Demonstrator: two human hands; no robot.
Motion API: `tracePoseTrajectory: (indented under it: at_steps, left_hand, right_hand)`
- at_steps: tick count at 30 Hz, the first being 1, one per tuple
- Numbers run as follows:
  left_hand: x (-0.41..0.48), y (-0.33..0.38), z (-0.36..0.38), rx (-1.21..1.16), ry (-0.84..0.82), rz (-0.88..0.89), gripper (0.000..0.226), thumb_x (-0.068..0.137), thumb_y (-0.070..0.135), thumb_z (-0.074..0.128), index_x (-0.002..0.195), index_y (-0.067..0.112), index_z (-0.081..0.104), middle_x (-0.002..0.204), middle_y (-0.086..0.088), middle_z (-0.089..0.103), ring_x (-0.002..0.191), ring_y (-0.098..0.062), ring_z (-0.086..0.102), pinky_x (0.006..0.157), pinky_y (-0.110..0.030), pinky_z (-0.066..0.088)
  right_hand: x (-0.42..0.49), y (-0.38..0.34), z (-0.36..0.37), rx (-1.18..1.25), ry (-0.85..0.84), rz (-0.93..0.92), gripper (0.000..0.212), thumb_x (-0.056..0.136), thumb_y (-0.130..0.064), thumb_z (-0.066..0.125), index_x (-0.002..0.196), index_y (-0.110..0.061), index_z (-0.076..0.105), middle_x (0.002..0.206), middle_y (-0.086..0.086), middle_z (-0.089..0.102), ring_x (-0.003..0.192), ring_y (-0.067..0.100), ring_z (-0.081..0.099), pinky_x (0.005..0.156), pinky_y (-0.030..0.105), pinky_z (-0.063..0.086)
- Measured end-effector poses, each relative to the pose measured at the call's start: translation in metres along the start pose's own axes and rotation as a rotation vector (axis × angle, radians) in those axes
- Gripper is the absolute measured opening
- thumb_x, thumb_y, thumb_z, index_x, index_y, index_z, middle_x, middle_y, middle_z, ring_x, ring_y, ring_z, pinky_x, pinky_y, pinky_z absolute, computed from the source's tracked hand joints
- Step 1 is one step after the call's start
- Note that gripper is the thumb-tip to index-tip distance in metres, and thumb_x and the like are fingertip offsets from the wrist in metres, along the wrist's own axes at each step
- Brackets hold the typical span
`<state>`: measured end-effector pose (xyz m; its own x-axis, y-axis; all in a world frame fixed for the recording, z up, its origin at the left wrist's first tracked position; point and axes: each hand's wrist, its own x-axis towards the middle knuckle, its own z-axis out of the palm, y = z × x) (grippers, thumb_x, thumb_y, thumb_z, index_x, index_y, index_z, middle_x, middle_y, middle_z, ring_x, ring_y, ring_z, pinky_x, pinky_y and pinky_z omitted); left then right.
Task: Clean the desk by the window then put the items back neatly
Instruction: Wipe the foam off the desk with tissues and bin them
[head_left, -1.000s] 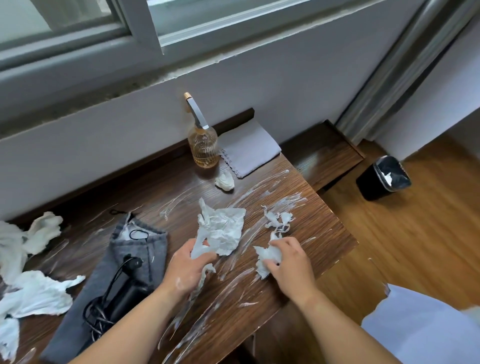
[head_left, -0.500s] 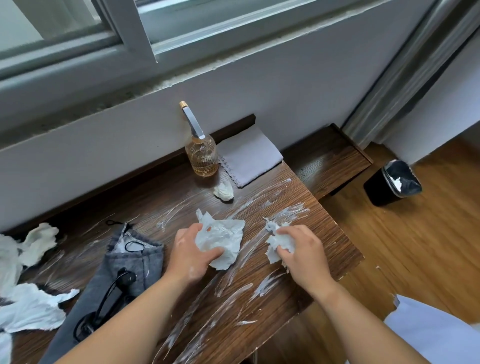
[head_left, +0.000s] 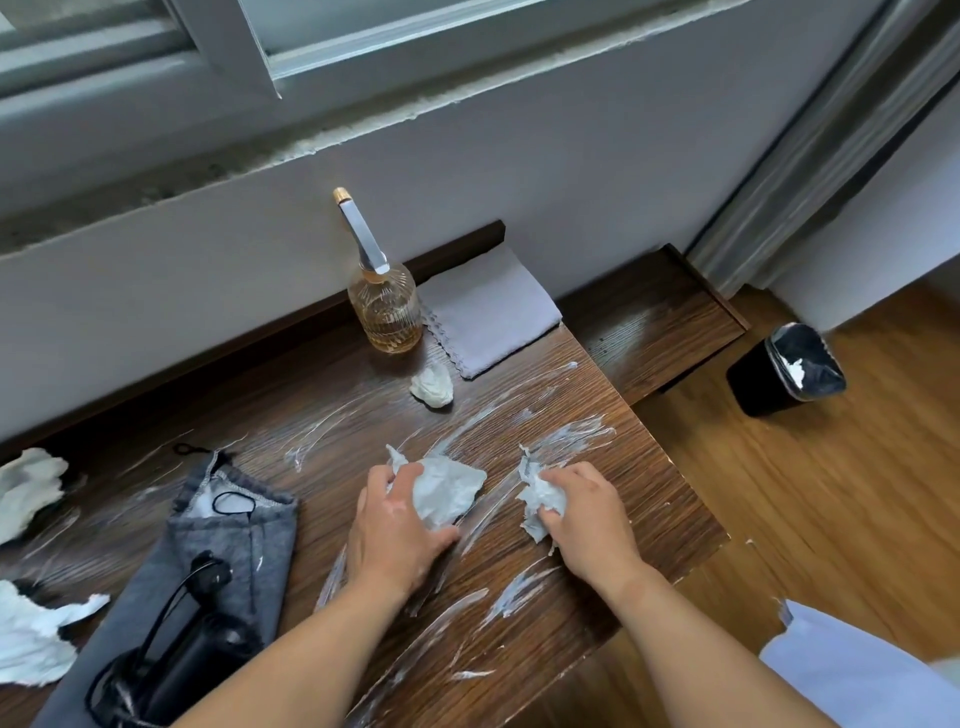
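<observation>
— Wiping is judged to be the step in hand; where are the tissues held, relative to the glass bottle (head_left: 384, 312)?
— Both are found on the desk (head_left: 597, 597) in front of the bottle, nearer the person. The larger tissue (head_left: 447, 488) is pressed down under the left hand (head_left: 395, 525), whose fingers are curled over it. The smaller tissue (head_left: 540, 499), further right of the bottle, is bunched inside the bent fingers of the right hand (head_left: 587, 514).
— How is such paper expected to handle?
— It is judged light, soft and limp, probably damp from the white smears (head_left: 571, 434), so it may be torn if dragged hard. A gathered wad is better gripped than a loose corner.
— And the bottle itself?
— It is judged fragile and top-heavy under its tall stopper, and is best taken by the round body. A grey cloth (head_left: 488, 312) is seen just beside it
</observation>
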<state>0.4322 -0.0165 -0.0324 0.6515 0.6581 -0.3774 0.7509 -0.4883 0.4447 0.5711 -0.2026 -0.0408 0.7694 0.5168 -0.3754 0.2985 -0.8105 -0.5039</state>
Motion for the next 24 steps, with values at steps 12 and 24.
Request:
tracePoseTrajectory:
  at_steps: [12,24]
  left_hand:
    - [-0.019,-0.022,-0.029,-0.391,0.0,-0.128,0.073,0.07,0.029,0.086,0.137,0.017,0.058,0.126,0.004,0.061,0.114,-0.016,0.053,0.089,-0.021,0.036]
    - [-0.063,-0.053,-0.066,-0.663,0.023,-0.243,0.04,0.062,0.022,0.093,0.087,0.039,0.066,0.077,0.017,0.071,0.069,0.004,0.061,0.056,-0.009,0.043]
  right_hand:
    - [0.041,-0.069,-0.014,0.101,0.012,-0.224,0.039,0.086,-0.027,0.074,0.125,-0.029,0.068,0.106,-0.018,0.056,0.101,0.001,0.052,0.089,0.015,0.035]
    - [0.119,-0.139,0.013,0.01,-0.093,-0.31,0.05,0.089,-0.02,0.073,0.136,-0.025,0.058,0.132,-0.002,0.047,0.117,0.015,0.054,0.103,0.019,0.033]
